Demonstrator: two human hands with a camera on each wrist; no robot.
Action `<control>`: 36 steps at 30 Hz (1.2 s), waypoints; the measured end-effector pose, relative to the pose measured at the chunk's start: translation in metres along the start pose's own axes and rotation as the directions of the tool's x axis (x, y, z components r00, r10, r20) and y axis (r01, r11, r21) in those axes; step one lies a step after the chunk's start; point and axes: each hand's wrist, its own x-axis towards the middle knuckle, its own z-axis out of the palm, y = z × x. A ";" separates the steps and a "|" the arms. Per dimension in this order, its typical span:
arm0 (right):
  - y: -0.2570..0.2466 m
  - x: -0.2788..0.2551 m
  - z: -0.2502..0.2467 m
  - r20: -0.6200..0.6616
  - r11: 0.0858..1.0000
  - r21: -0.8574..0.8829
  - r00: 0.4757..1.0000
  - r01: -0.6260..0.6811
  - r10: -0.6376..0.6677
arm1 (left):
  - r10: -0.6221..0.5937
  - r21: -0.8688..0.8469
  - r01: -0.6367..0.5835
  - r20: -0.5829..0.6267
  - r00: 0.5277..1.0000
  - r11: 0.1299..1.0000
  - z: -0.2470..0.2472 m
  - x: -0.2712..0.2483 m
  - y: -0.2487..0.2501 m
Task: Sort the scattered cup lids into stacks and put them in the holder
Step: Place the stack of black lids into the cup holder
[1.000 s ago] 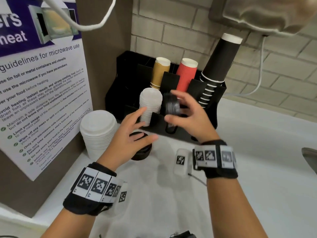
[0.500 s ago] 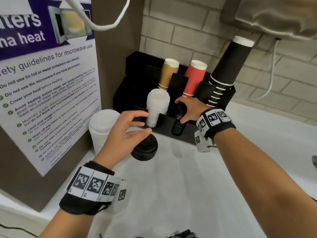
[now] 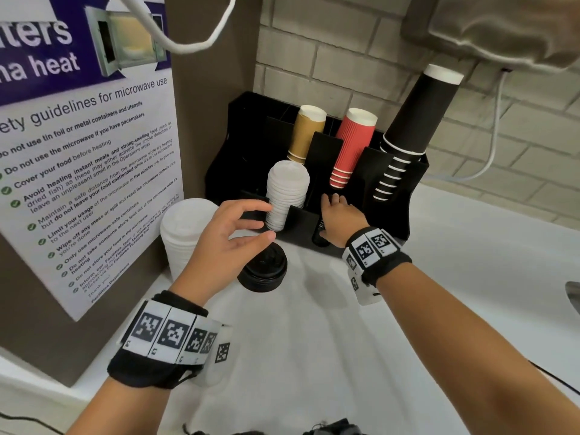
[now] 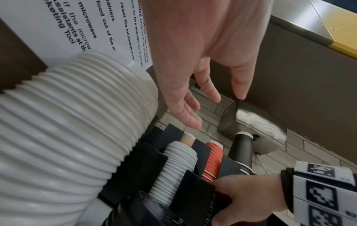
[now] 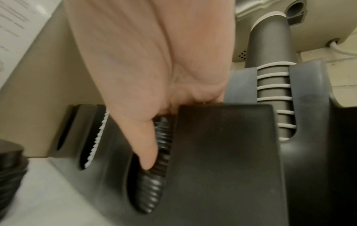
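Right hand [image 3: 340,215] had its fingers [image 5: 148,152] clamped on the black lid stack [image 5: 156,168], seated in a front slot of the holder [image 3: 405,196]. Left hand [image 3: 230,237] hovered with fingers apart, empty, above the short black stack [image 3: 263,271] on the surface [image 3: 314,340]. Lids look light, thin, ribbed; probably best held by the sides so they don't fan out. Slot walls tight; the big white stack [image 3: 185,233] crowds the left.

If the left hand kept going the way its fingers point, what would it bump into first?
Probably the small stack of white plastic lids standing in the black holder. The left hand hangs open, fingers aimed at it, though depth is unclear.
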 end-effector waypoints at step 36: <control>-0.067 -0.039 0.008 -0.078 0.597 0.767 0.959 0.233 -0.274 | 0.026 -0.040 -0.027 -0.013 1.000 0.999 -0.012 -0.001 0.008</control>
